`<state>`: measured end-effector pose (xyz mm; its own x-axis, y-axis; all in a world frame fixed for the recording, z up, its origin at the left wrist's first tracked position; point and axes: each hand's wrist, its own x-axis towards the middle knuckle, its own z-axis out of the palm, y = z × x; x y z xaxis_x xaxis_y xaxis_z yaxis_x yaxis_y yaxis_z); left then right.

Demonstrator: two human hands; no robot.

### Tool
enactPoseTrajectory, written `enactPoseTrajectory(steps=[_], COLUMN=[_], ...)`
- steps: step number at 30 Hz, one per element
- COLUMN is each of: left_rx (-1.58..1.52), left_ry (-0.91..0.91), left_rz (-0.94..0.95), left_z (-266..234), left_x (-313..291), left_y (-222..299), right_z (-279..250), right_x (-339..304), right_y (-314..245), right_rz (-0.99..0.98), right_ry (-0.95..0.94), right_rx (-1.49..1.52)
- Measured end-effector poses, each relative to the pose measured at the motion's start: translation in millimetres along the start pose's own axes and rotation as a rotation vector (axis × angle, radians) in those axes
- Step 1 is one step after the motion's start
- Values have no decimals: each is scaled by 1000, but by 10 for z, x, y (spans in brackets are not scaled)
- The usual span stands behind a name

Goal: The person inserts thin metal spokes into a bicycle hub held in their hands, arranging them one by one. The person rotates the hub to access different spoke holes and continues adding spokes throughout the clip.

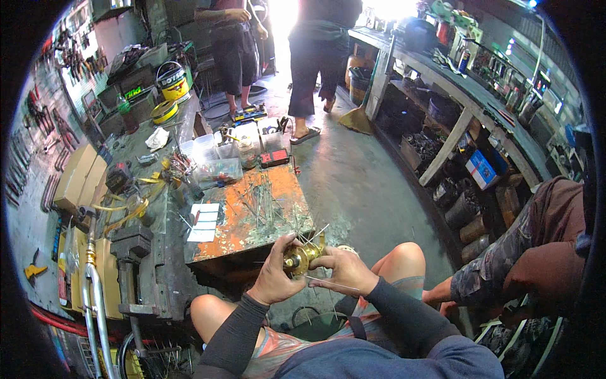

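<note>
A gold wheel hub (295, 258) is held in front of my knees, between both hands. My left hand (276, 271) wraps its fingers and thumb round the hub's left side. On the other side, my right hand (344, 270) closes on the hub near its right flange, its fingertips touching the gold metal. Several thin spokes stick out of the hub in different directions, one slanting below my right hand. Just beyond, a heap of loose spokes (262, 203) lies on a worn orange tabletop (237, 237). Which fingers pinch a spoke is too small to tell.
White paper (203, 222) and clear plastic bins (218, 170) lie beyond. A bench vise (130, 243) and a silver bicycle fork (92, 284) stand at left. Two people stand at the back; another person's leg (524, 246) is close at right, below a long workbench (467, 95).
</note>
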<state>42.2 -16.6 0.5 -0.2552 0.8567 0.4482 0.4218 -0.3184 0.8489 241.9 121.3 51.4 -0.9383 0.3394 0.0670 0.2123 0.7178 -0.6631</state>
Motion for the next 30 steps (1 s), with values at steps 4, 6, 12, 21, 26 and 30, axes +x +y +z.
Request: enactPoseTrajectory(steps=[4,6,12,21,26,30], left_rx=[38,79,123,267,114,112], left_ry=[38,53,103,43,15,-42], left_rz=[21,17,-18,167,151,209], left_z=[23,-10,-29,-18,-24,-26], left_x=[40,55,163,266,114,81], left_y=[-55,-73,204,199,3,-26], right_z=[166,147,-126,-137,-403,-483], right_x=[-42,-27,-20,-3,-6,77], right_y=[36,60,-8,-169,-308,2], right_rz=[113,75,42,-170,-13,-44], right_ry=[118,160,101,383,296,383], right_rx=[105,144,93,-60,-220,-309])
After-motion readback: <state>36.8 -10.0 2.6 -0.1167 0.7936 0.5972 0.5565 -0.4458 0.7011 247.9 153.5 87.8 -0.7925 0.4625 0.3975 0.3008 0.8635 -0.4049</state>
